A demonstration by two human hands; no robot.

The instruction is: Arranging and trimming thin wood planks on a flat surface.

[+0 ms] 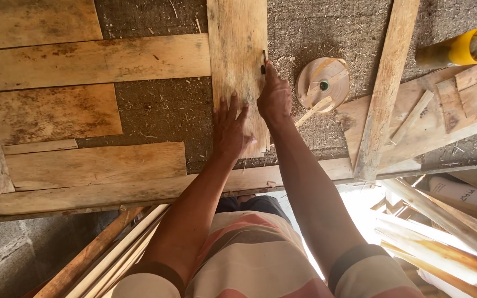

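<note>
- Left hand [231, 129] lies flat, fingers spread wide, on the upright plank [237, 60] (mid-bench).
- Right hand [273, 98] pinches a small dark pencil [263, 65] at the plank's right edge.
- Tape reel [322, 84] sits just beside.

Rough grey work surface [161, 110] strewn with sawdust, bright daylight below

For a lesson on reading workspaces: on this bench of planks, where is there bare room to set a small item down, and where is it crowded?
Bare grey surface lies left of the upright plank, between the long plank above and the lower plank. More shows between the tape roll and the slanted batten. It is crowded where the left hand and right hand work, and at the right-hand offcuts.
</note>
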